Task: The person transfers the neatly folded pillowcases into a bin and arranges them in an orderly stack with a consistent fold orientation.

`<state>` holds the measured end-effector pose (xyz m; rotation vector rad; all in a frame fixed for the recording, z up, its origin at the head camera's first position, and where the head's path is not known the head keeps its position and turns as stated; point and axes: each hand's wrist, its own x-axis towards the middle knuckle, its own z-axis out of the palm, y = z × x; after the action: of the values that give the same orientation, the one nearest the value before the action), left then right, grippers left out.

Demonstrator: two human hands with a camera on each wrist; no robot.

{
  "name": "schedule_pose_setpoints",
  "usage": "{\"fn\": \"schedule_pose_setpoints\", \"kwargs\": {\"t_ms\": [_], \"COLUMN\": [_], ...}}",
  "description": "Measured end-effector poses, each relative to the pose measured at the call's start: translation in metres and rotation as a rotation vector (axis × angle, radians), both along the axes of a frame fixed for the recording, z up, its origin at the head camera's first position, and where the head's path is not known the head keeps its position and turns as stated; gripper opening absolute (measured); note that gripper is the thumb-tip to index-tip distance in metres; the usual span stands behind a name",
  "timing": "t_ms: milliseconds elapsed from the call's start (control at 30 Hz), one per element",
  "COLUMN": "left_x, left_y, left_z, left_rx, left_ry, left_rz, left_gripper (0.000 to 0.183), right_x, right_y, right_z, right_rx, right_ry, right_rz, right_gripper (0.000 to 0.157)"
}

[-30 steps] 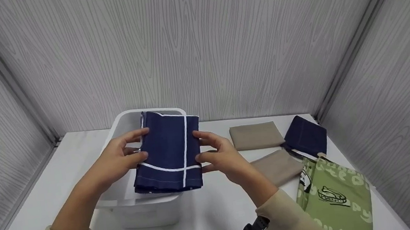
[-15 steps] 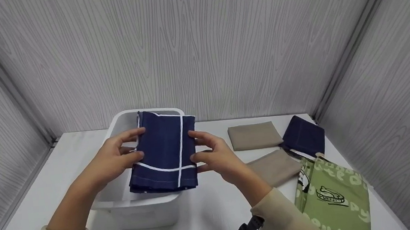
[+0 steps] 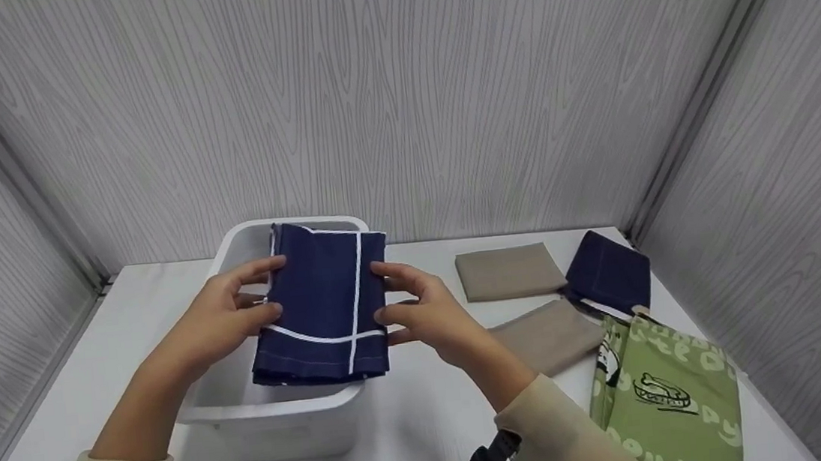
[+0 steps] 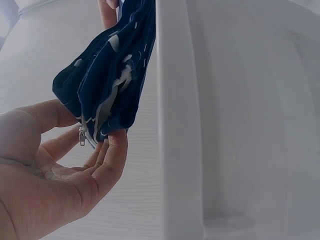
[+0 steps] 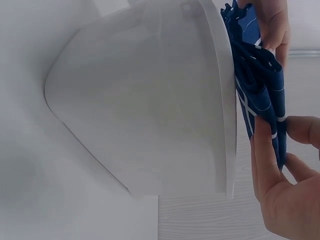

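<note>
In the head view a folded navy fabric cover [image 3: 319, 299] with white lines is held over the white plastic bin [image 3: 269, 407]. My left hand [image 3: 219, 317] grips its left edge, thumb and index finger on top and other fingers beneath. On the opposite edge my right hand [image 3: 426, 312] pinches it the same way. Stacked fabric layers and a small metal zip pull [image 4: 82, 136] show in the left wrist view. Seen from the right wrist, the folded cover [image 5: 260, 95] lies along the bin's rim [image 5: 227, 100].
To the right on the white table [image 3: 428, 417] lie two folded beige cloths, one farther back [image 3: 511, 272] and one nearer [image 3: 553, 337]. Beyond them is a folded navy cloth [image 3: 608, 272]. A green printed cloth [image 3: 675, 401] lies at the front right. Grey panels enclose the table.
Both hands have shifted slightly left with the navy cover, which now overlaps more of the bin. The grip is the same, and the cloths on the table stay put.
</note>
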<state>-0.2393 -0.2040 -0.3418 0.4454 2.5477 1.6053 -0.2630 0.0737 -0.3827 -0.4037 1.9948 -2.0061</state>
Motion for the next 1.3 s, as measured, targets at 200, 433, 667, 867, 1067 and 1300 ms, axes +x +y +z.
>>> {"fn": "schedule_pose_setpoints", "kwargs": {"t_ms": [200,433,667,867,1067,1300], "left_x": [-0.003,-0.004,-0.003,-0.004,-0.006,-0.009], "left_y": [-0.004,-0.01,-0.015,-0.019,-0.022,-0.026], "left_z": [-0.001,-0.003,-0.003,-0.003,-0.003,-0.005], "left_rx": [-0.009,-0.024,-0.046,-0.073,-0.09,-0.086], "left_ry": [0.006,0.028,0.017,0.022,0.014,0.019], "left_rz": [0.001,0.0,0.005,0.015,0.018,0.017], "left_gripper": [0.065,0.063,0.065,0.065,0.064,0.064], "right_x": [-0.002,-0.004,-0.005,-0.003,-0.004,-0.006], "right_y": [-0.005,-0.012,-0.018,-0.025,-0.029,-0.034], "right_z": [-0.001,0.0,0.0,0.002,0.001,0.001], "right_rx": [-0.005,-0.011,-0.024,-0.014,0.023,0.054], "right_ry": [-0.011,-0.013,-0.026,-0.015,0.014,0.032], "right_rz": [0.003,0.004,0.013,0.017,0.018,0.007], "right_gripper": [0.068,0.068,0.069,0.071,0.071,0.071]}}
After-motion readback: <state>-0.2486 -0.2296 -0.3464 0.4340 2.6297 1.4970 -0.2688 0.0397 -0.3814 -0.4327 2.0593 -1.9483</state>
